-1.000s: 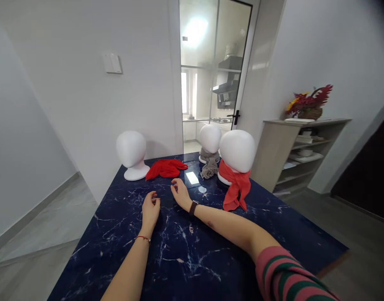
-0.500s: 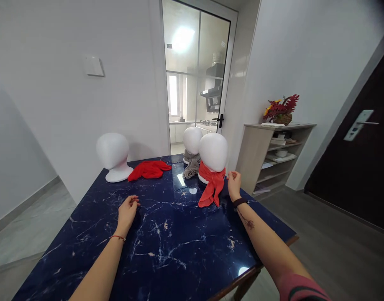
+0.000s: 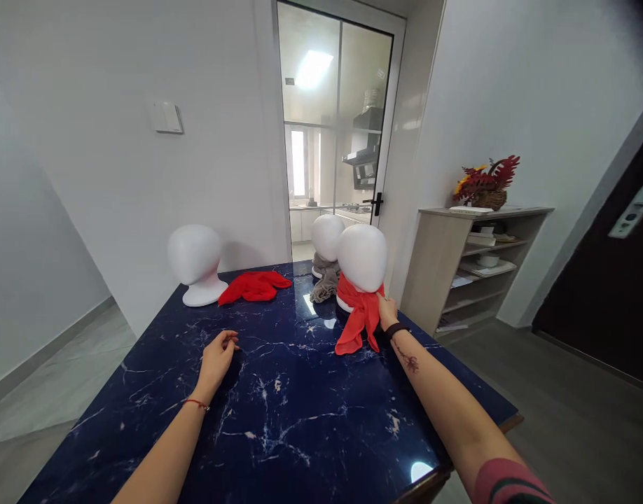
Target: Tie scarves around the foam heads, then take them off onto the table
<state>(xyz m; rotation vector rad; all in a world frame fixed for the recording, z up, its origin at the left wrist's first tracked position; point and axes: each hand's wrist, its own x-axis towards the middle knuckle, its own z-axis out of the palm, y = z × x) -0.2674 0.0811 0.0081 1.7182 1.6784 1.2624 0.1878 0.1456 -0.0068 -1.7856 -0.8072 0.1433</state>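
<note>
My right hand (image 3: pixel 388 312) is at the right side of a white mannequin head (image 3: pixel 362 256), against the edge of the coral-red scarf (image 3: pixel 359 323) knotted round its neck. Its fingertips are hidden behind the scarf, so I cannot tell what they grip. My left hand (image 3: pixel 218 357) is low over the dark blue marbled table (image 3: pixel 279 420), fingers loosely bent and holding nothing. Behind the front head, another white head (image 3: pixel 328 236) wears a grey scarf (image 3: pixel 327 280). At the far left stands a bare white head (image 3: pixel 195 255), with a red cloth (image 3: pixel 256 285) lying crumpled beside it.
A glass door (image 3: pixel 337 105) with a black handle is behind the table, a kitchen visible through it. To the right stands a shelf unit (image 3: pixel 437 266) topped by a basket of red and yellow flowers (image 3: pixel 489 185). A dark door (image 3: pixel 605 280) is at the far right.
My right hand has moved in from beside the front head to the edge of its scarf. The view has shifted slightly left. My left hand stays nearly in place.
</note>
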